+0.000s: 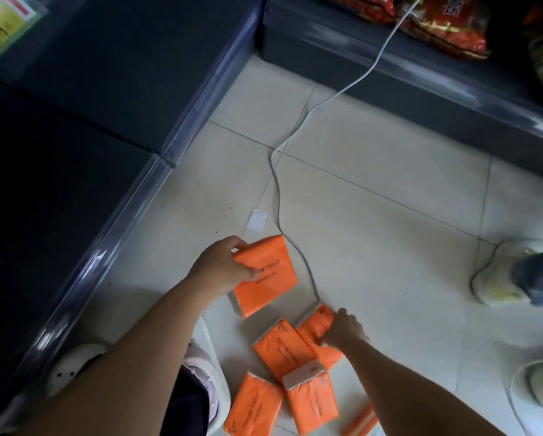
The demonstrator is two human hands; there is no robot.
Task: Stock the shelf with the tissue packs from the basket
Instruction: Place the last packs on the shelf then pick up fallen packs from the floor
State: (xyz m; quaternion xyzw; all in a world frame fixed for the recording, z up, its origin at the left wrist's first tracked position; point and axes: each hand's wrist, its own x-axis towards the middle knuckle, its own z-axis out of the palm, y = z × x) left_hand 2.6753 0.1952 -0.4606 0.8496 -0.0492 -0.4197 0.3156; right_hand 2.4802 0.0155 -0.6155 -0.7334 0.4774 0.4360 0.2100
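Note:
My left hand [221,268] grips an orange tissue pack [268,280] by its left edge, held just above the tiled floor. My right hand [344,328] closes its fingers on another orange pack [315,324] that lies on the floor. Several more orange tissue packs [282,350] lie scattered on the tiles below both hands. The dark shelf [75,121] runs along the left, its surface bare near me. No basket shows in this view.
A white cable [276,190] snakes across the floor between the shelves and past the packs. A second dark shelf [421,73] at the back holds red snack bags [446,23]. Another person's shoes [509,272] stand at the right. A paper scrap [257,219] lies on the tiles.

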